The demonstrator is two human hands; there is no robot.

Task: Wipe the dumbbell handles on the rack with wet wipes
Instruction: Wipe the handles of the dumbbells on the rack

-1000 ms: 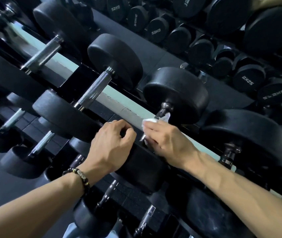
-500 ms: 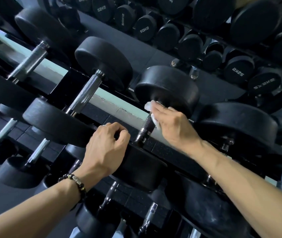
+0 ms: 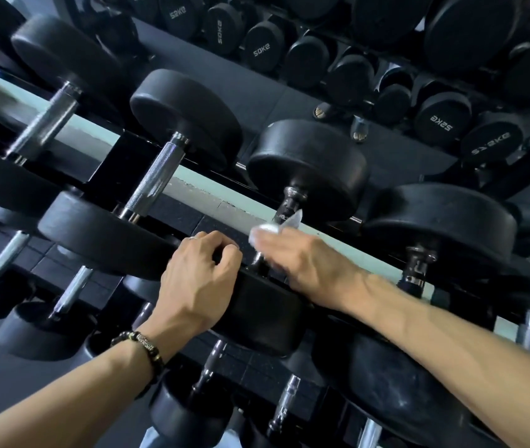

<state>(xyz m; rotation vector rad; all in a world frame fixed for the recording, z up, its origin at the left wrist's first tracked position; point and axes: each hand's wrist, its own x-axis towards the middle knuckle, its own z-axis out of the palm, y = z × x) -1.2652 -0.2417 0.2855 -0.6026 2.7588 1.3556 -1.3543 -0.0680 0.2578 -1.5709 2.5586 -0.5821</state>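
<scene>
Two bare hands reach to a black dumbbell (image 3: 292,221) on a rack (image 3: 192,185). The right hand (image 3: 302,263), blurred, grasps a white wet wipe (image 3: 270,229) wrapped round the dark handle (image 3: 286,208), low near the closer weight. Just beside it, the left hand (image 3: 199,279), beaded bracelet (image 3: 142,342) at the wrist, curls over that weight's (image 3: 263,312) top edge, gripping it.

Head camera looks down, close over rack (image 3: 225,202).

matt rubber and bright metal in front of you

your dumbbell heads (image 3: 309,166) look matt black; the knurled handle (image 3: 153,179) shines like steel; the wipe (image 3: 273,227) seems soft, perhaps damp.
</scene>
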